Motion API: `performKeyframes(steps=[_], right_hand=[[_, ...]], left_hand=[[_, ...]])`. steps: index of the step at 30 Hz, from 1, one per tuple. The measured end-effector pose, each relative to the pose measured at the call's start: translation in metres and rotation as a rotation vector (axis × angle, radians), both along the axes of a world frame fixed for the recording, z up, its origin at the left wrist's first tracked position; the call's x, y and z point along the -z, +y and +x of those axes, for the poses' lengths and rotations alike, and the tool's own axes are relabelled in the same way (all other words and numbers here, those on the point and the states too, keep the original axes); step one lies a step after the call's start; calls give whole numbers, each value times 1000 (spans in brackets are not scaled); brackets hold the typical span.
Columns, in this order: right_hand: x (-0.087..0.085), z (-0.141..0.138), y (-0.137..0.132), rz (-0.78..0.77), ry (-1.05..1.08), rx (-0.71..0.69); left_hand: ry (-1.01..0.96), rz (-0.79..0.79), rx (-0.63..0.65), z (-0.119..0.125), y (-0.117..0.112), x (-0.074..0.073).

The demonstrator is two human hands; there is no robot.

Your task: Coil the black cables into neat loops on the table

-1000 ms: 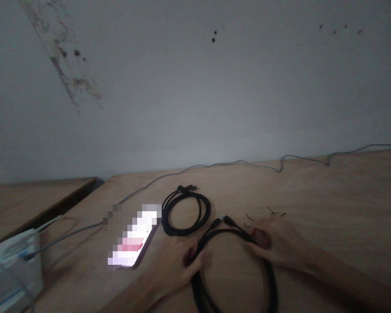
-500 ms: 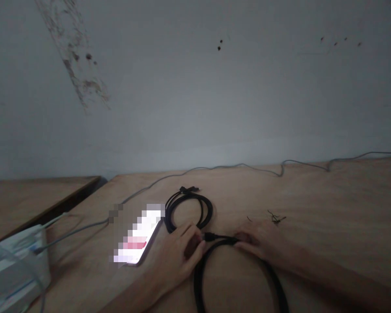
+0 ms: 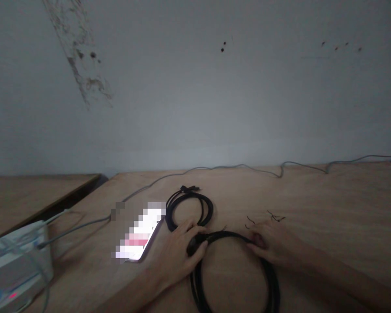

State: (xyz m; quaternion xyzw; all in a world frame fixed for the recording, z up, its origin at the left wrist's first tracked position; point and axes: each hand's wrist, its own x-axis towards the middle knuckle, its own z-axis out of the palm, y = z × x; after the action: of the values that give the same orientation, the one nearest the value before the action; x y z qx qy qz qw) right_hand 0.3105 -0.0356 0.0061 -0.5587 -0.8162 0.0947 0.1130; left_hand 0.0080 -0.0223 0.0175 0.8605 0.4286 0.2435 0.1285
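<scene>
A loop of black cable (image 3: 198,282) lies on the wooden table, running off the lower edge of the picture. My left hand (image 3: 182,248) is closed around the loop's upper left, where a thicker black end shows between thumb and fingers. On the loop's upper right, my right hand (image 3: 272,241) pinches the cable between thumb and fingertips. Beyond my left hand rests a second coiled black cable (image 3: 208,208), its connector ends at the far side. Several short dark ties (image 3: 275,216) are scattered just past my right hand.
A phone with a lit, pixelated screen (image 3: 150,226) lies left of my left hand. A white power strip or box (image 3: 26,261) with plugged-in leads stands at lower left. A thin grey cord (image 3: 169,176) runs along the table near the wall (image 3: 195,95). A dark gap (image 3: 61,204) separates two tabletops.
The connector end has moved left into my left hand's grip. My right hand has shifted slightly right along the cable, and the loop now looks rounder. The view has tilted slightly.
</scene>
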Motion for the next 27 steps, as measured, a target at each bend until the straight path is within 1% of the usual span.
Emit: performKeyframes(steps=[4, 6, 8, 11, 14, 17, 21, 23, 25, 27], right_hand=[[11, -3, 11, 53, 83, 5], [13, 0, 15, 78, 107, -5], [12, 5, 17, 104, 125, -2], [3, 13, 19, 126, 123, 7], [-2, 17, 22, 145, 65, -72], [3, 18, 26, 163, -19, -128], [21, 18, 33, 160, -64, -89], [28, 19, 35, 151, -91, -81], [29, 19, 35, 147, -103, -88], [27, 19, 32, 146, -75, -102]], left_hand=[[104, -94, -84, 2, -2, -5], [143, -119, -114, 2, -3, -6], [150, -148, -129, 2, -4, -6], [122, -203, -141, 1, -3, -4], [107, -262, -174, 2, -2, -5], [107, -320, -223, 3, 1, -7], [122, -299, -257, 2, 3, -4], [140, -279, -269, 0, 4, -1], [159, -261, -266, 0, 4, 1], [170, -229, -271, -1, 4, 2]])
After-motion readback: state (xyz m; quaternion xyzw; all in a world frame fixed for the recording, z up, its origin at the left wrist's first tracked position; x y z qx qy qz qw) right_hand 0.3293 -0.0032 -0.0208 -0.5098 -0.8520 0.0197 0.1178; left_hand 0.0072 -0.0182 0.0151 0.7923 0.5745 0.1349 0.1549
